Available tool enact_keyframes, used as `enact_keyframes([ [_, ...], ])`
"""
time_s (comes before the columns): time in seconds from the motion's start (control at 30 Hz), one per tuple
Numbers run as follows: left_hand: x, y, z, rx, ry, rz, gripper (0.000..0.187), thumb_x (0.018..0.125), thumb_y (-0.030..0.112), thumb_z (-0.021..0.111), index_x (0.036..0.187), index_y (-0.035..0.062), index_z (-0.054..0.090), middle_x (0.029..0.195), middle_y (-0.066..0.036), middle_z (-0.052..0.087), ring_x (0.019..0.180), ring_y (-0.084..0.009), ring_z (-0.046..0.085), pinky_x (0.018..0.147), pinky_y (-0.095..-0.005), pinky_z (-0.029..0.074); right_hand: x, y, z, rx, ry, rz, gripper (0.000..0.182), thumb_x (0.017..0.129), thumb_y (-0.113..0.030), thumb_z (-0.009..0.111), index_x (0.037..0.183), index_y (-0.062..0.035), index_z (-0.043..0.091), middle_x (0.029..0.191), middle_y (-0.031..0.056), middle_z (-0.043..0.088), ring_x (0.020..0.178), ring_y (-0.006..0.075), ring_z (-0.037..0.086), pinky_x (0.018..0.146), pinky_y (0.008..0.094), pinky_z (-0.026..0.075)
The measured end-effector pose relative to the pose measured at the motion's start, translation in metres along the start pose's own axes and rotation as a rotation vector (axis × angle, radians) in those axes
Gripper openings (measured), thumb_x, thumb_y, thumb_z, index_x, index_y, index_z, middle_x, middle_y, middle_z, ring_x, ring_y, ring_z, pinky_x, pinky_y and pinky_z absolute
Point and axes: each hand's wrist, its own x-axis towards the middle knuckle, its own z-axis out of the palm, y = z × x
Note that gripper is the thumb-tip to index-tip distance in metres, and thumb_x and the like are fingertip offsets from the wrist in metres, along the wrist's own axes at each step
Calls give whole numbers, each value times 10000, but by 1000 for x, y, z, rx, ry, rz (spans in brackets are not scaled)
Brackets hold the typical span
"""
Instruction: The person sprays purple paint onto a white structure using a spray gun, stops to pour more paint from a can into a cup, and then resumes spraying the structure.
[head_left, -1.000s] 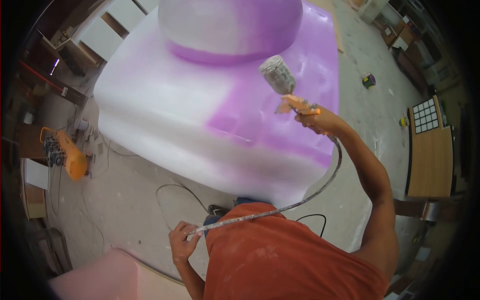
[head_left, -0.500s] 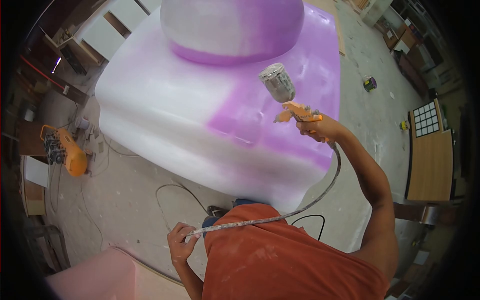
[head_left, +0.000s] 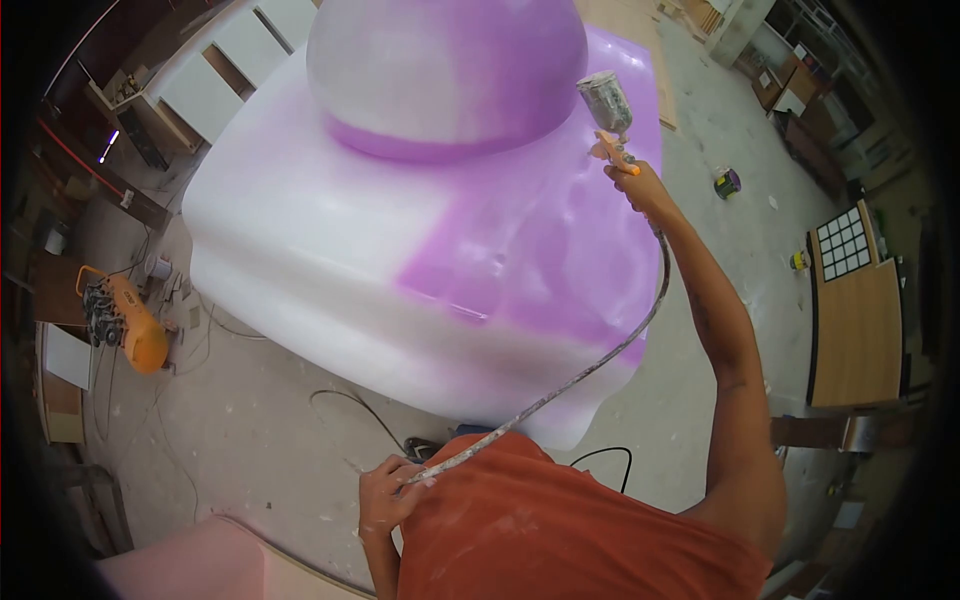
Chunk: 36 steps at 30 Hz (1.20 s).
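Note:
My right hand [head_left: 640,188] is wrapped round an orange spray gun [head_left: 614,152] with a paint-smeared metal cup on top. The gun is held over the right side of a large smooth form [head_left: 260,200], white on the left and purple on the right, with a big dome [head_left: 450,75] rising from its far part. A stained hose [head_left: 560,392] hangs from the gun's grip and curves down across the orange shirt. Near my waist, the fingers of my left hand [head_left: 388,498] are closed round this hose.
An orange air compressor [head_left: 140,325] stands on the floor at left, with cables around it. White cabinets [head_left: 205,95] are at the back left. At right are a paint can [head_left: 727,183] and a wooden panel [head_left: 855,335]. A pink sheet [head_left: 190,565] lies at bottom left.
My right hand has carried the spray gun up and away, towards the far right of the form. My left hand, still on the hose, has shifted slightly right and down.

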Motion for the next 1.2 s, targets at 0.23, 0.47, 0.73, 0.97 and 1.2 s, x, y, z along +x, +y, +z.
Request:
enact_keyframes([
  [0.23, -2, -7, -7, 49, -8, -6, 203, 722, 206, 839, 874, 99, 756, 801, -57, 682, 640, -235, 660, 556, -335, 500, -14, 2, -1, 99, 40, -131, 261, 916, -324, 631, 925, -64, 644, 631, -30, 471, 437, 60, 349, 397, 260, 271],
  [0.47, -4, -2, -34, 40, 28, -78, 189, 713, 152, 838, 859, 82, 738, 782, -61, 661, 628, -227, 631, 539, -328, 455, -85, -19, -12, 72, -195, 154, 211, 917, -283, 656, 854, -111, 550, 639, -46, 436, 445, 50, 340, 381, 243, 247],
  [0.73, -63, -38, -28, -39, 127, -75, 186, 702, 73, 820, 866, 59, 735, 778, -77, 651, 614, -189, 590, 523, -316, 406, -211, 40, 7, 40, -513, 180, 208, 918, -279, 683, 995, -86, 665, 731, -8, 595, 470, 47, 388, 422, 240, 314],
  [0.97, -96, -52, -26, -47, 146, -28, 191, 702, 79, 824, 869, 57, 734, 781, -68, 654, 592, -171, 564, 512, -302, 390, -267, 28, 12, 251, -514, -39, 227, 951, -249, 643, 1092, -77, 687, 906, 47, 709, 469, 25, 367, 422, 232, 304],
  [1.2, -135, -55, -7, -71, 127, -44, 180, 687, 69, 808, 844, 54, 722, 765, -68, 639, 590, -172, 552, 512, -299, 377, -272, 35, 11, 82, -441, 72, 251, 913, -320, 663, 958, -75, 629, 754, -1, 563, 479, 46, 391, 408, 243, 294],
])
